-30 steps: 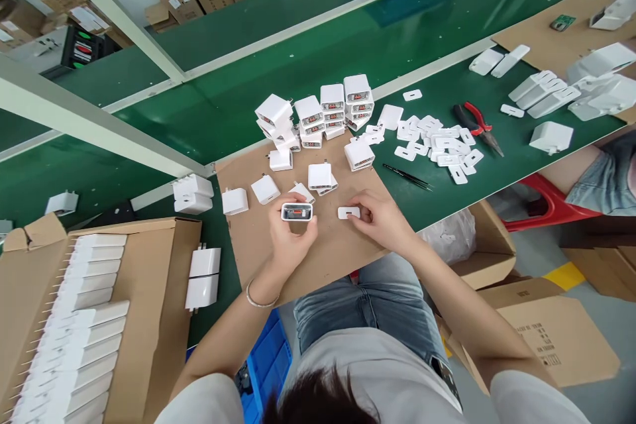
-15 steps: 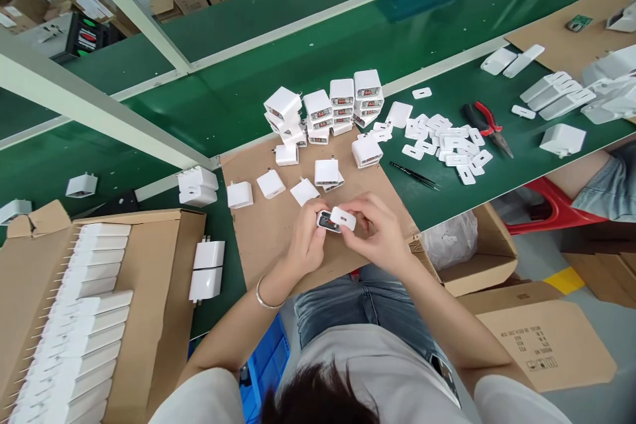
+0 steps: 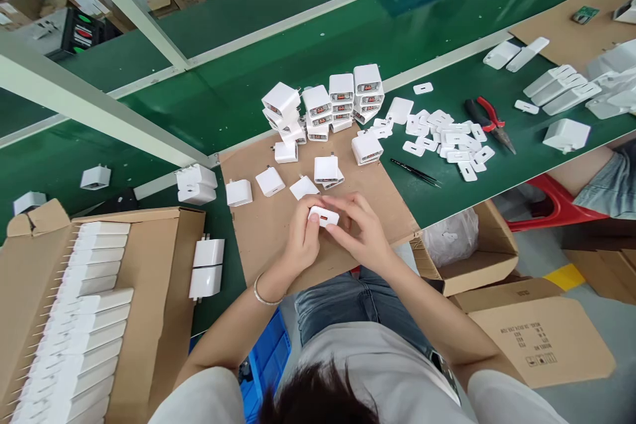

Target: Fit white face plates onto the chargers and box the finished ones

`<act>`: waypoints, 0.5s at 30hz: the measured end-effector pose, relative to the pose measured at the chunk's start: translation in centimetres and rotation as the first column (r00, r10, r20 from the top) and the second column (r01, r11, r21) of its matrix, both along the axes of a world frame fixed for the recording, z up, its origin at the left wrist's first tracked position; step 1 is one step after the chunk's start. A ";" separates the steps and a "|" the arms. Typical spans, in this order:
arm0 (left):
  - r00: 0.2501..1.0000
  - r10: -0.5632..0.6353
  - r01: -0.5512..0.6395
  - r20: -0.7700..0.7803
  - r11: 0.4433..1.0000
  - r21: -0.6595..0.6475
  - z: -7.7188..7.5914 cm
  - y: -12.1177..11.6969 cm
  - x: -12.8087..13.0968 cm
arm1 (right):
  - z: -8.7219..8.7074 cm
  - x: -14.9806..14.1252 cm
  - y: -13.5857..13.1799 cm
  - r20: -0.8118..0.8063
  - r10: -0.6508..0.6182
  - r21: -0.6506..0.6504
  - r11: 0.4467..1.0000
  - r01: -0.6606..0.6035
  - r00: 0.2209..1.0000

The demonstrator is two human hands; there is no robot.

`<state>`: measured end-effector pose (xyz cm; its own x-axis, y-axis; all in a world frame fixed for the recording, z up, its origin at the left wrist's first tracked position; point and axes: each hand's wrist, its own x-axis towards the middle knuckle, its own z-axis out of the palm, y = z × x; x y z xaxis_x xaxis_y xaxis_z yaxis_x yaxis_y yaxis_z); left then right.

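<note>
My left hand (image 3: 301, 238) grips a white plug charger (image 3: 324, 216) above the cardboard mat (image 3: 397, 225). Its end faces up at me, covered by a white end plate with a small red slot. At the plate's right edge, my right hand (image 3: 365, 232) has its thumb and fingertips closed on the charger. Most of the charger's body is hidden by my fingers. Behind my hands lie several loose white chargers (image 3: 269, 181). Farther back, open-ended chargers (image 3: 342, 89) stand in stacks, their inner parts showing. A pile of loose white end plates (image 3: 457, 139) lies to the right.
Black tweezers (image 3: 415, 173) and red-handled pliers (image 3: 491, 124) lie on the green table (image 3: 447, 202). At left, a cardboard box (image 3: 171, 278) holds rows of chargers. More white chargers (image 3: 566, 136) lie at right, near a seated person's leg (image 3: 603, 175). A metal post (image 3: 119, 112) slants across the left.
The end plate, held tilted over the charger's open end by my right hand, now lies over that end. Both hands have moved slightly left and closer together.
</note>
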<state>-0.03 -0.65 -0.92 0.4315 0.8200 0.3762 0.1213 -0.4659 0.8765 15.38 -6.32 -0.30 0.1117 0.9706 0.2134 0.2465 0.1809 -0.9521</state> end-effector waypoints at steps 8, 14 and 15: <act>0.996 -0.049 0.044 0.073 0.997 0.064 -0.5 -0.5 0.4 | -0.6 -0.7 -0.3 -0.225 0.039 -0.317 0.942 -0.111 0.973; 0.989 -0.056 0.070 -0.138 0.992 0.104 0.2 0.2 0.0 | -1.0 1.3 0.1 -0.183 -0.037 -0.241 0.970 -0.009 0.982; 0.985 -0.049 0.064 -0.166 0.994 0.088 0.3 0.4 -0.1 | -1.2 1.8 0.1 -0.156 -0.054 -0.236 0.972 0.016 0.986</act>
<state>-0.14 -0.28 -0.66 0.5379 0.7575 0.3699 0.2306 -0.5543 0.7998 17.16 -6.20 -1.47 0.1608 0.9861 -0.0417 0.0896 -0.0567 -0.9944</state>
